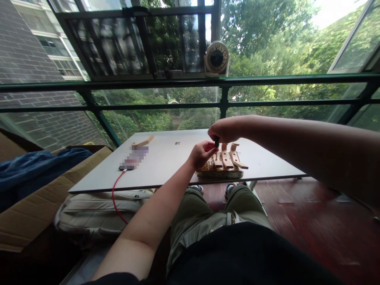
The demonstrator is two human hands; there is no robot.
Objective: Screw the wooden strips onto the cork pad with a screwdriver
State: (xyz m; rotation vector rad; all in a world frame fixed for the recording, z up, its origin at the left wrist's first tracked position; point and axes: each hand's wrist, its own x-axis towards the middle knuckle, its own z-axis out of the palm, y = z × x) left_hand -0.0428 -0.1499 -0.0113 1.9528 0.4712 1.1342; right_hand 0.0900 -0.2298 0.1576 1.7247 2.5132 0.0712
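My right hand (223, 128) is wrapped from above round the black handle of a screwdriver (217, 142), which stands nearly upright. Against the lower part of the handle, my left hand (202, 154) closes its thumb and fingers, partly hiding it. The thin shaft points down at the leftmost wooden hook piece (218, 163). To its right lie a middle wooden hook piece (227, 159) and a right one (236, 159), both with dark holes and curled far ends. Under them is a low base with a shiny, clear brownish covering (204, 171); its kind is unclear.
Several small dark screws (177, 143) lie on the white table (166, 166). A separate wooden piece (143, 141) is at the back left, near a blurred phone (133, 158) with a red cable (114, 194). A round fan-like device (217, 58) stands by the railing (178, 84).
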